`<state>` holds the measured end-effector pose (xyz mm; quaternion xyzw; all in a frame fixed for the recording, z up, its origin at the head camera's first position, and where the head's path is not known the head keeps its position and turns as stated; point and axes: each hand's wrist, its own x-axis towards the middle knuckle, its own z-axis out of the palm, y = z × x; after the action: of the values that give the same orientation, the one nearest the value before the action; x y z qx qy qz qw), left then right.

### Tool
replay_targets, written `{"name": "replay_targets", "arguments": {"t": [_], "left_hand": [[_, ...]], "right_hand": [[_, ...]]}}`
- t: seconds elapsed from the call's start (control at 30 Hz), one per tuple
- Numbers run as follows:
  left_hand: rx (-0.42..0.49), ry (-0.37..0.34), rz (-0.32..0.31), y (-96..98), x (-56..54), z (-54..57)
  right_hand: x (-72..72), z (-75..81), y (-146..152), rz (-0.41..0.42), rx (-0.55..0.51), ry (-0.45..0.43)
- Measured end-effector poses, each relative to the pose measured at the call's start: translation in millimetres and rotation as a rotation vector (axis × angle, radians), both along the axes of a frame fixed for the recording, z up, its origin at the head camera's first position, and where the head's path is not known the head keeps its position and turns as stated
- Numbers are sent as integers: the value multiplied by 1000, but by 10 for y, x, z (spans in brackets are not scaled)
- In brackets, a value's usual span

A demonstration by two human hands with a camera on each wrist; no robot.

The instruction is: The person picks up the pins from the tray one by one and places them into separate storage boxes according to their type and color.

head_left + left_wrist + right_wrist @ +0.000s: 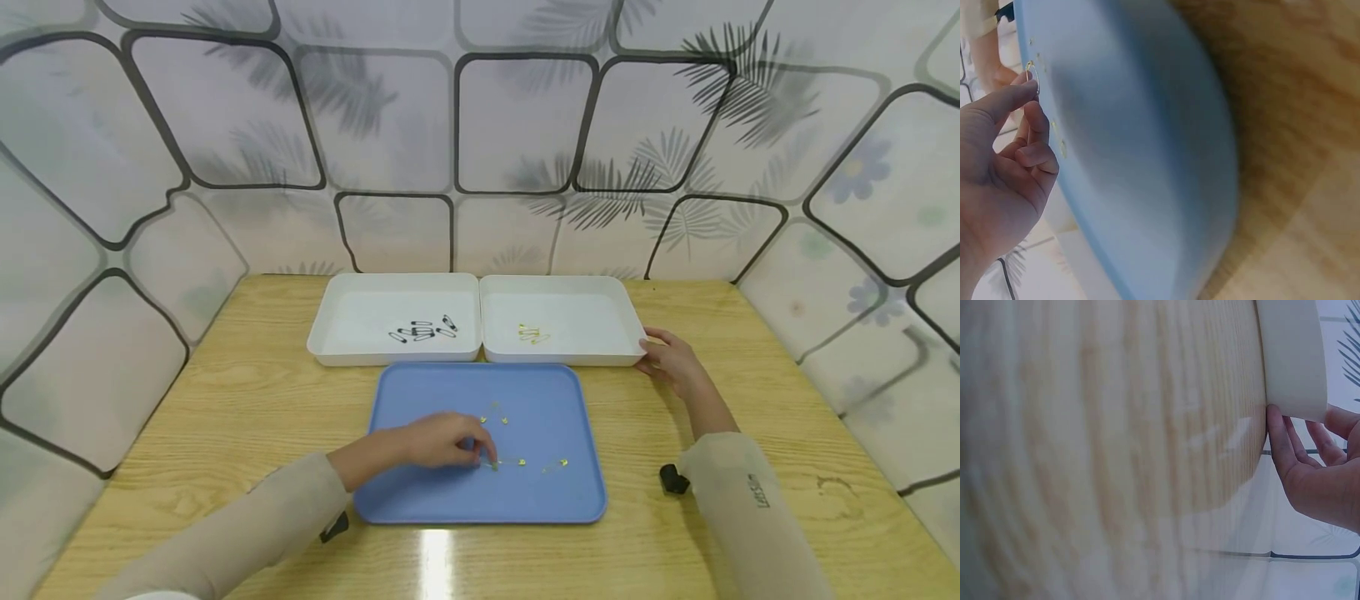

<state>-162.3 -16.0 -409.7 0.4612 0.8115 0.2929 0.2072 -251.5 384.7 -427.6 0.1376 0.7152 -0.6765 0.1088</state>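
Note:
My left hand [446, 440] reaches over the blue tray [420, 500], thumb and fingertip pinching a gold safety pin [1037, 80], which looks like a thin loop in the left wrist view. Beside those fingertips lies another gold safety pin [521, 462], with one more [563, 462] farther right and others toward the middle of the tray. At the right end of the right white tray [600, 287], my right hand [671, 364] holds the outer wall. In the right wrist view one fingertip sits low by the table and the thumb lies at the rim.
Several gold safety pins [531, 332] lie in the right white tray. The left white tray [337, 321], side by side with it, contains several black safety pins [422, 332]. Both stand behind the blue tray on a wooden table [262, 400], with patterned walls [525, 125] around.

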Motion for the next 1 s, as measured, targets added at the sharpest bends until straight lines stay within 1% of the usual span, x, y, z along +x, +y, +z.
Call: {"name": "replay_targets", "arguments": {"t": [0.07,0.13,0.2,0.3,0.37,0.57,0.7,0.77,0.87,1.0], "left_hand": [[6,9,15,-3,-23,20],[8,21,31,-5,-50,41],[7,31,46,-6,-78,66],[4,44,69,0,-114,103],[4,50,81,8,-131,125],[27,72,106,60,-179,162],[34,82,139,104,-212,170],[38,73,161,123,-228,177],[58,41,189,150,-258,189],[103,23,204,188,-318,212]], "right_hand": [[2,-2,7,21,4,6],[10,1,0,8,-8,12],[35,23,-20,24,10,22],[65,54,-55,20,23,13],[89,85,-78,41,43,9],[96,109,-89,55,69,1],[95,109,-86,56,78,1],[94,108,-87,53,74,-2],[90,103,-83,56,76,-1],[88,109,-88,58,74,2]]}}
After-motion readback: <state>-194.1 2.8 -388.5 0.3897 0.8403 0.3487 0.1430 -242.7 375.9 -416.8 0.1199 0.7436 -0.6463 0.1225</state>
